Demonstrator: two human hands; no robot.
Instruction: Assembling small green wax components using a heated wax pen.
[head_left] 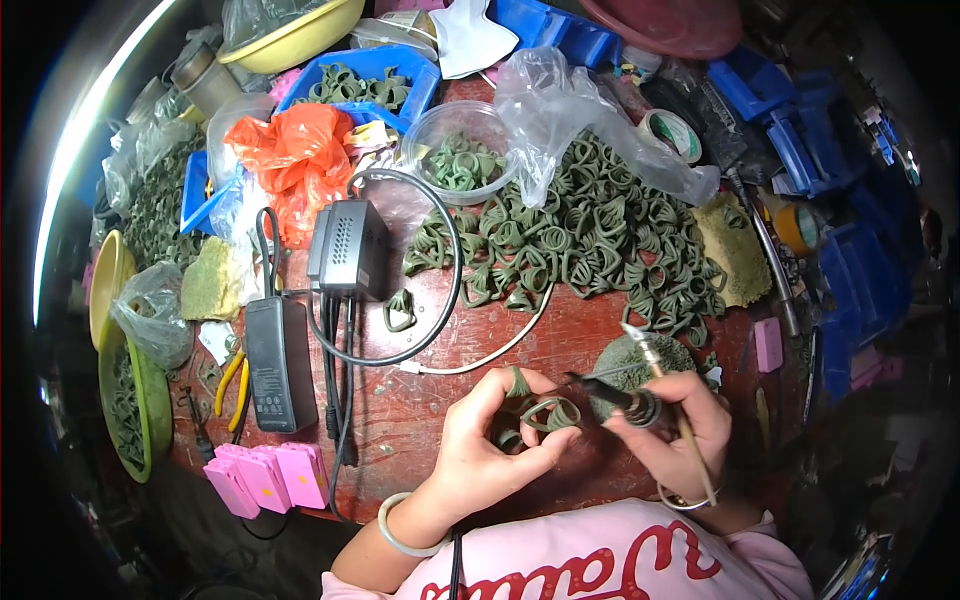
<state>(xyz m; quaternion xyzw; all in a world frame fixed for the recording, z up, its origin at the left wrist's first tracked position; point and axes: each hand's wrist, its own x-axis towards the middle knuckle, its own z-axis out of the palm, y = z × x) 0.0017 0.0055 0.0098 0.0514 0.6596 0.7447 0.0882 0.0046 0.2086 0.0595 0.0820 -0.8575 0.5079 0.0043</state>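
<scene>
My left hand (480, 435) is closed around a few dark green wax rings, and one wax ring (552, 413) shows between the thumb and fingers. Facing it, my right hand (690, 425) grips a dark pen-like heating tool (632, 404), its thin tip pointing left towards the rings, apparently just short of them. The same hand also holds a slim light-handled tool (686, 425) with a metal tip, slanting up and away. Behind the right hand lies a round green-grey pad (640, 362). A large heap of similar wax rings (580, 235) spreads over the red table beyond my hands.
A grey power box (347, 250) with looped cables and a black adapter (279, 365) stand left of centre. Nearby are yellow-handled pliers (232, 385) and pink blocks (265, 478). A clear tub (460, 150), blue bins (850, 290) and an orange bag (290, 165) surround the heap.
</scene>
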